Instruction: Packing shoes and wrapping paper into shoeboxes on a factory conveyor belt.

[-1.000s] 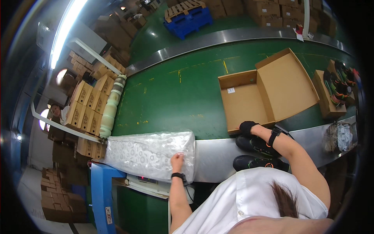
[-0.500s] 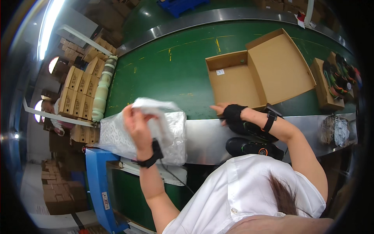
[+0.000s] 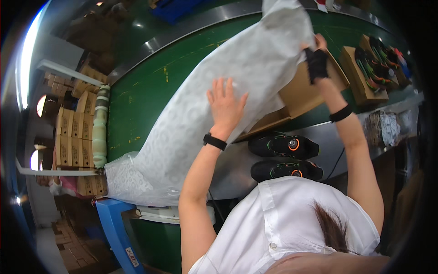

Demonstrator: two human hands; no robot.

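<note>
A large white patterned sheet of wrapping paper (image 3: pixel 187 114) stretches in a raised curve from the paper stack in clear plastic (image 3: pixel 125 180) up over the open cardboard box (image 3: pixel 310 93). My left hand (image 3: pixel 226 107) lies spread on the sheet's upper side, fingers apart. At the sheet's right edge, my right hand (image 3: pixel 318 59), in a black fingerless glove, pinches the paper; its fingertips are partly blurred. Much of the box is hidden under the paper. Two black shoes with orange dials, an upper one (image 3: pixel 283 146) and a lower one (image 3: pixel 285 171), lie side by side close to my body.
The green conveyor belt (image 3: pixel 130 107) runs behind a metal ledge (image 3: pixel 228 176). A box of shoes (image 3: pixel 365 82) stands at the right, above a plastic-wrapped bundle (image 3: pixel 385 128). Stacked shoe boxes (image 3: pixel 73 137) and a blue frame (image 3: pixel 112 223) are on the left.
The paper has been drawn from the stack up and right over the box. My left hand moved right and spread open; my right hand left the shoes for the paper's edge. Both shoes now show.
</note>
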